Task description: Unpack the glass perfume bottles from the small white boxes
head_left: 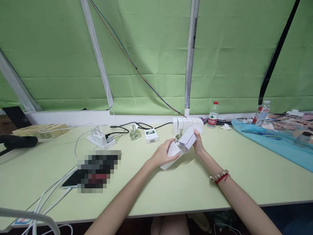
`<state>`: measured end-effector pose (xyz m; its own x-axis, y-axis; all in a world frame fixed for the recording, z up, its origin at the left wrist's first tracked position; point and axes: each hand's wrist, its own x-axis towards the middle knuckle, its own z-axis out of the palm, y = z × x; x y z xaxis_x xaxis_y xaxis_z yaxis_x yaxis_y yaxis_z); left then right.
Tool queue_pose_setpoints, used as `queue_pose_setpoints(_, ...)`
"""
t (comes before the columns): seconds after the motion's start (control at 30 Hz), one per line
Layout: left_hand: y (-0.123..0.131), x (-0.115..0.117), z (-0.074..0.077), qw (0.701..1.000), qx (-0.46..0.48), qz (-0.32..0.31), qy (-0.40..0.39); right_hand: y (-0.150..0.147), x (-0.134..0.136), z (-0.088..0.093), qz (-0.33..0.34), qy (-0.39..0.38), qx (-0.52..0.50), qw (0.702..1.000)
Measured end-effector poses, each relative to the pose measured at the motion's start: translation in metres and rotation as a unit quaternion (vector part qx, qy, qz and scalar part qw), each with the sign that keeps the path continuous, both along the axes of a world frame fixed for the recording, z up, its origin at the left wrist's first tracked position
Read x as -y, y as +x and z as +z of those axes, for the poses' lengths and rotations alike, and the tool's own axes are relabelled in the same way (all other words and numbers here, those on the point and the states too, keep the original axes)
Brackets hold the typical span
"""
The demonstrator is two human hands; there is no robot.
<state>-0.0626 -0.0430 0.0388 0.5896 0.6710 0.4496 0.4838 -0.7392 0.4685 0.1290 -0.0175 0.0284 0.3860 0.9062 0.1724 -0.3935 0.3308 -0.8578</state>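
Above the table, both hands hold a white cardboard box (168, 164). My left hand (161, 154) is closed around its lower part, thumb along the near side. My right hand (199, 143) grips the upper white piece (188, 137), which sits at an angle to the lower part. Whether the two pieces are joined cannot be told. A glass bottle (180, 133) stands just behind the box, partly hidden by it. Left of my hands are a small white box (152, 135) with a green picture and barcode, and a clear perfume bottle (134, 133).
Behind my hands stands a row of several white boxes (179, 124). A red-capped water bottle (212, 116) and blue plastic sheet (274, 143) are to the right. Leftward lie a white power strip (102, 142), cables, a blurred dark device (70, 179) and yellowish boxes (41, 130).
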Motion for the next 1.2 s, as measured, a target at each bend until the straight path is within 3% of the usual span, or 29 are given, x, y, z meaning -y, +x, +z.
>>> queue_pose_setpoints(0.2, -0.0005, 0.0012, -0.0002, 1.000, 0.003, -0.012, -0.006, -0.0018, 0.0012, -0.0012, 0.009, -0.020, 0.011, 1.000)
queue_pose_setpoints(0.43, -0.0007, 0.0008, -0.0001, 1.000, 0.000, -0.013, -0.012, -0.0034, 0.0058, 0.0007, 0.007, 0.017, 0.071, 0.997)
queue_pose_setpoints(0.6, -0.0005, 0.0053, 0.0004, 1.000, -0.005, -0.010, -0.028, -0.0016, 0.0018, -0.0005, -0.004, 0.001, 0.009, 1.000)
queue_pose_setpoints(0.73, 0.0017, 0.0076, 0.0011, 1.000, -0.011, -0.023, 0.005, -0.0012, -0.0007, -0.0005, 0.006, 0.013, -0.021, 1.000)
queue_pose_setpoints(0.97, 0.0044, 0.0064, -0.0005, 0.996, 0.019, -0.052, 0.076, -0.0023, -0.0002, -0.0025, 0.011, -0.046, 0.002, 0.999)
queue_pose_setpoints(1.2, 0.0069, 0.0074, -0.0011, 0.995, -0.010, -0.052, 0.088, -0.0026, 0.0050, 0.0027, -0.020, -0.050, 0.018, 0.998)
